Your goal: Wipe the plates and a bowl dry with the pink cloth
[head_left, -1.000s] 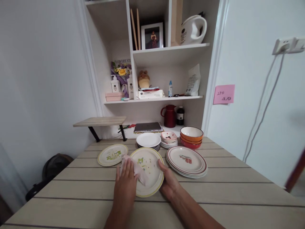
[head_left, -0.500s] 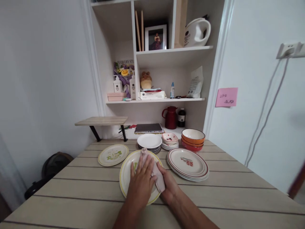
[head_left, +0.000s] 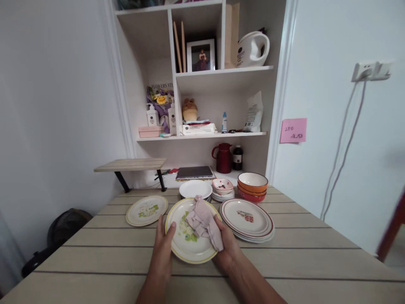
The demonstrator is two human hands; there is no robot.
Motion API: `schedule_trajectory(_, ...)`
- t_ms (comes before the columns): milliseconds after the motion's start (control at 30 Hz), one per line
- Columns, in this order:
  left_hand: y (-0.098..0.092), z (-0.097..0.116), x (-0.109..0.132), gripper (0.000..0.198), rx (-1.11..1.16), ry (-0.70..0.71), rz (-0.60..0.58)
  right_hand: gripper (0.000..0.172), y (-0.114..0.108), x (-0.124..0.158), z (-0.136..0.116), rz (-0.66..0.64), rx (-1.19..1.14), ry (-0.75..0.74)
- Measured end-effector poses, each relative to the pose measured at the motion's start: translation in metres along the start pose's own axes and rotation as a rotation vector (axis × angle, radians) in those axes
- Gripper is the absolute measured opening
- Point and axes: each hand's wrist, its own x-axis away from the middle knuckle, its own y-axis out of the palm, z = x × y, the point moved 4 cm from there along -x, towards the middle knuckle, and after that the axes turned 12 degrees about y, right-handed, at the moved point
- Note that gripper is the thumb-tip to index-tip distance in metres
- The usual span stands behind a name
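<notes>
plate under a cloth, both hands on it

the plate [head_left: 190, 240], yellow-rimmed with a green pattern, lies flat on the wooden surface [head_left: 284, 257] right in front of the person. the left hand [head_left: 164, 245] rests against its left rim, fingers loosely curled there, steadying more than gripping. the right hand [head_left: 226, 245] sits at the right rim, grasping a crumpled pinkish cloth [head_left: 202, 221] that drapes over the plate's right half.

the plate looks like glazed ceramic: stiff, fairly light, smooth enough to slide on the boards and likely to chip if knocked. the rim is the sensible place to take it, thumb on top and fingers under. the cloth is soft and limp and bunches anywhere.

just beside it on the right is a stack of red-rimmed plates [head_left: 248, 219]; another green-patterned plate [head_left: 147, 210] lies to the left, and white plates [head_left: 194, 189] and orange bowls [head_left: 252, 185] stand behind.
</notes>
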Motion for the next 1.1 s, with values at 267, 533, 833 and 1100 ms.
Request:
schedule_trajectory(267, 0.007, -0.022, 0.017, 0.055, 0.334, -0.417, -0.101, 0.047, 0.001, 0.004, -0.002, 0.172, 0.241, -0.061)
schedule_trajectory(533, -0.006, -0.019, 0.005, 0.057, 0.411, -0.348, -0.006, 0.054, 0.003, 0.045, -0.051, 0.659, 1.056, -1.106)
schedule_trajectory(833, -0.004, -0.014, 0.011, 0.045, 0.381, -0.358, -0.038, 0.041, 0.032, 0.055, -0.024, 0.406, 1.861, -1.401)
schedule_trajectory(1100, 0.006, -0.015, 0.02, 0.04, 0.307, -0.379, -0.198, 0.062, 0.028, 0.048, -0.007, 0.497, 2.314, -1.132)
